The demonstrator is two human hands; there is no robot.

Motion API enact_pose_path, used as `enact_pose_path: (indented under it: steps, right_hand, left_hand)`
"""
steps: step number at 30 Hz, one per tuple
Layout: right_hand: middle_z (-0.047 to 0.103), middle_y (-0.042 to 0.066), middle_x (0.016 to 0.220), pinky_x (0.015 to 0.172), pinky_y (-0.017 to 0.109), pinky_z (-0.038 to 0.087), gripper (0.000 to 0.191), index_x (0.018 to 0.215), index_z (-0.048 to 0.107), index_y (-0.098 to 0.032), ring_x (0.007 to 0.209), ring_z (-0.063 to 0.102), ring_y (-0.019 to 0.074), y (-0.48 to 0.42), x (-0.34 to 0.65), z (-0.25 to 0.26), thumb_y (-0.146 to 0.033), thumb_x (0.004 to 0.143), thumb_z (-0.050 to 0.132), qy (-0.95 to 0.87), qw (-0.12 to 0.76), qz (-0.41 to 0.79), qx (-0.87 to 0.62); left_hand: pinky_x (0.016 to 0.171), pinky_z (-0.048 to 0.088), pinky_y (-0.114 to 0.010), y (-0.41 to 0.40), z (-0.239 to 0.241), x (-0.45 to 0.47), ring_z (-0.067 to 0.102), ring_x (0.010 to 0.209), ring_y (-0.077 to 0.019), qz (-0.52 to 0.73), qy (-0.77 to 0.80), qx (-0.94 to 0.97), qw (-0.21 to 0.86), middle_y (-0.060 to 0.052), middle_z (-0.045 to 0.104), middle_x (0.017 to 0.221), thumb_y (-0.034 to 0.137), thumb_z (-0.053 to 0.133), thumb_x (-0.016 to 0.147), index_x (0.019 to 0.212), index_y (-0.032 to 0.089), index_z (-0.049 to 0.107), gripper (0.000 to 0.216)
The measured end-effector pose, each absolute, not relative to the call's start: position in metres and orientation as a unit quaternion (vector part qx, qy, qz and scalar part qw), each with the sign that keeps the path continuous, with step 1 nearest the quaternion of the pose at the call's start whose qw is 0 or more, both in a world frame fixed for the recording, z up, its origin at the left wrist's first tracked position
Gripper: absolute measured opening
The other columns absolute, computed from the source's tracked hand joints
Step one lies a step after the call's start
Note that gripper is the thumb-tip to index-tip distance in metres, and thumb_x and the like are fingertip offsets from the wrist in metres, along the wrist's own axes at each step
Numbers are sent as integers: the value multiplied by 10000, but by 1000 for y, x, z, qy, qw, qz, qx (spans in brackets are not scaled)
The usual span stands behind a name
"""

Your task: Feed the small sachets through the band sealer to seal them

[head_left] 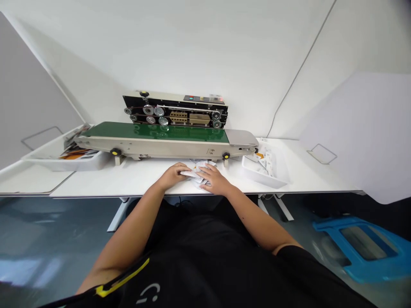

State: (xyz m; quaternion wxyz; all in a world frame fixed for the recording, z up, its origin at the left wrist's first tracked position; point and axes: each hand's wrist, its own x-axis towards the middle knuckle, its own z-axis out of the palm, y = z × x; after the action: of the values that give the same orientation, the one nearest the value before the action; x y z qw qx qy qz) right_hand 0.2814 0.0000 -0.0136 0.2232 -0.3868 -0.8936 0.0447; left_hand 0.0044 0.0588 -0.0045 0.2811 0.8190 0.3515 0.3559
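Small white printed packets (194, 180) lie in a loose pile at the front of the white table, just before the band sealing machine. My left hand (173, 175) is at the pile's left side, thumb and fingers closed on the edge of one packet. My right hand (216, 180) rests over the right side of the pile with its fingers spread apart, touching the packets. Some of the packets are hidden beneath my fingers.
Behind my hands stands the band sealing machine (180, 147) with a green conveyor belt (154, 131). A white bin (75, 164) of packets sits left, another white bin (266, 177) right. A blue plastic stool (369, 265) is on the floor at right.
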Motion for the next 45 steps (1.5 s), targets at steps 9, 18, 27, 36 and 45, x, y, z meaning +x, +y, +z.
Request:
enact_pose_path:
  steps: [9,18,27,36,45]
  right_hand:
    - [330,86,1687,1283,545,223,723,1630,352,-230,1596,144,331,0,282,-13,-400,982,623,-881,240,50,-405]
    - [378,79,1666,1285,557,216,512,1549,508,-199,1595,144,336,3,279,-16,-354,1067,432,-885,202,42,-417]
    - [378,96,1663,1280,549,227,518,1538,519,-193,1593,152,331,4,277,-17,-393,1070,421,-885,203,34,-419]
    - [614,135,1392,1177,564,367,599,1537,498,-225,1372,453,338,-5,266,-9,-443,985,581,-836,369,22,-407]
    - [732,95,1090,840,368,553,620,1489,545,-231,891,641,239,-23,221,-9,-521,944,602,-750,456,203,-433]
  left_hand:
    - [905,554,-390,50,-8,0,714,985,-290,411,435,709,373,-104,776,1030,583,734,827,1066,156,761,490]
    - [736,600,-360,37,-6,-1,713,758,-226,481,439,595,472,-123,798,1062,556,837,709,1092,143,731,573]
    - [773,567,-323,30,-12,-12,704,797,-222,533,454,582,413,-68,779,852,554,837,710,890,156,765,442]
    - [1041,527,-371,25,-9,-15,679,1096,-250,534,440,661,291,-82,753,1125,439,725,835,1009,217,827,300]
    - [1098,502,-434,8,3,-18,643,1166,-277,460,348,770,272,-114,695,1202,398,690,900,1117,231,806,298]
